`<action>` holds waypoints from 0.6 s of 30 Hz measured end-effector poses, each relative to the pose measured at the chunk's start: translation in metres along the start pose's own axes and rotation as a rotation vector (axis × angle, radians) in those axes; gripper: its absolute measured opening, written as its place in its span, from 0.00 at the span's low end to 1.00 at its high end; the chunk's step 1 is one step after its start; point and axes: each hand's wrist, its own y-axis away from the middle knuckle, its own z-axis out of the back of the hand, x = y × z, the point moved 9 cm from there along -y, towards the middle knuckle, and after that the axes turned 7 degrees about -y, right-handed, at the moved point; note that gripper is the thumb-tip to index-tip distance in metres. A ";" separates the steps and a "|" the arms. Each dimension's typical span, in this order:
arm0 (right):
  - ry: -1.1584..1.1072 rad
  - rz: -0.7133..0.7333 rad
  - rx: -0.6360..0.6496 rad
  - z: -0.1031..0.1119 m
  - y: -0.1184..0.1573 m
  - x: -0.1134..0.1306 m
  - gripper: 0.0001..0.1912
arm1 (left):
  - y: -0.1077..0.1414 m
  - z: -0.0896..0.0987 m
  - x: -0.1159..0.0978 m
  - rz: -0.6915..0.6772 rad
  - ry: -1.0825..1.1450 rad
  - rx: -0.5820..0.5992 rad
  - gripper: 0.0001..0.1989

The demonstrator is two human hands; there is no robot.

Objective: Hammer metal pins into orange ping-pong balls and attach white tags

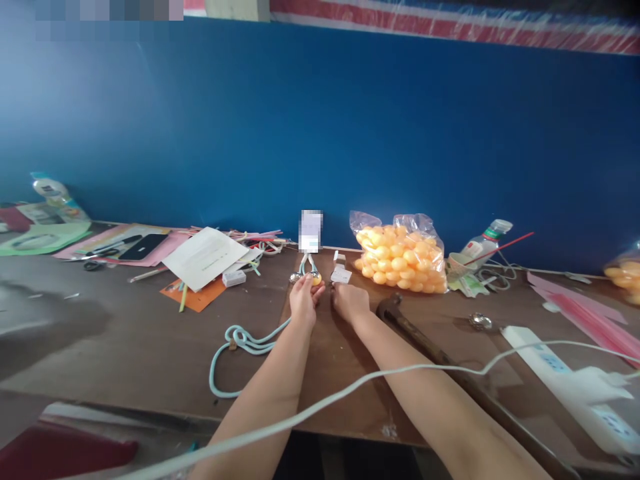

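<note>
My left hand (304,301) is closed at the table's middle, with a small orange ball (316,281) at its fingertips. Shiny metal pieces (294,277) sit just beyond it, beside the ends of a light blue cord. The rest of this light blue cord (242,339) lies looped to the left and runs in under my left hand. My right hand (351,303) rests on the table as a fist, close to a small white box (341,274); whatever is in its fingers is hidden. Behind the hands a phone (311,231) leans upright, its screen blurred.
A clear bag of orange balls (400,260) stands behind my right hand. A hammer (415,327) lies beside my right forearm. Right are a bottle (487,241), a power strip (547,367) and a metal piece (481,321). Papers (206,259) and scissors (103,255) lie left. A white cable (350,387) crosses my forearms.
</note>
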 end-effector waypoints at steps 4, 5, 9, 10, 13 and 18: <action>0.015 -0.009 -0.014 -0.003 -0.008 -0.001 0.18 | 0.001 -0.002 0.003 0.033 0.002 -0.006 0.05; 0.017 -0.009 -0.024 -0.004 -0.010 -0.001 0.18 | 0.001 -0.003 0.003 0.037 -0.002 -0.002 0.05; 0.011 0.023 -0.061 -0.004 -0.013 0.002 0.18 | 0.001 -0.004 0.004 0.046 -0.017 -0.001 0.06; 0.000 0.031 -0.068 -0.003 -0.013 0.002 0.18 | 0.001 -0.003 0.004 0.045 -0.021 -0.002 0.06; -0.081 -0.003 -0.084 0.000 -0.012 -0.006 0.15 | 0.001 -0.004 0.005 0.037 -0.029 0.004 0.07; -0.523 -0.065 -0.158 0.011 -0.005 -0.037 0.09 | 0.003 -0.009 0.006 0.035 -0.043 0.060 0.08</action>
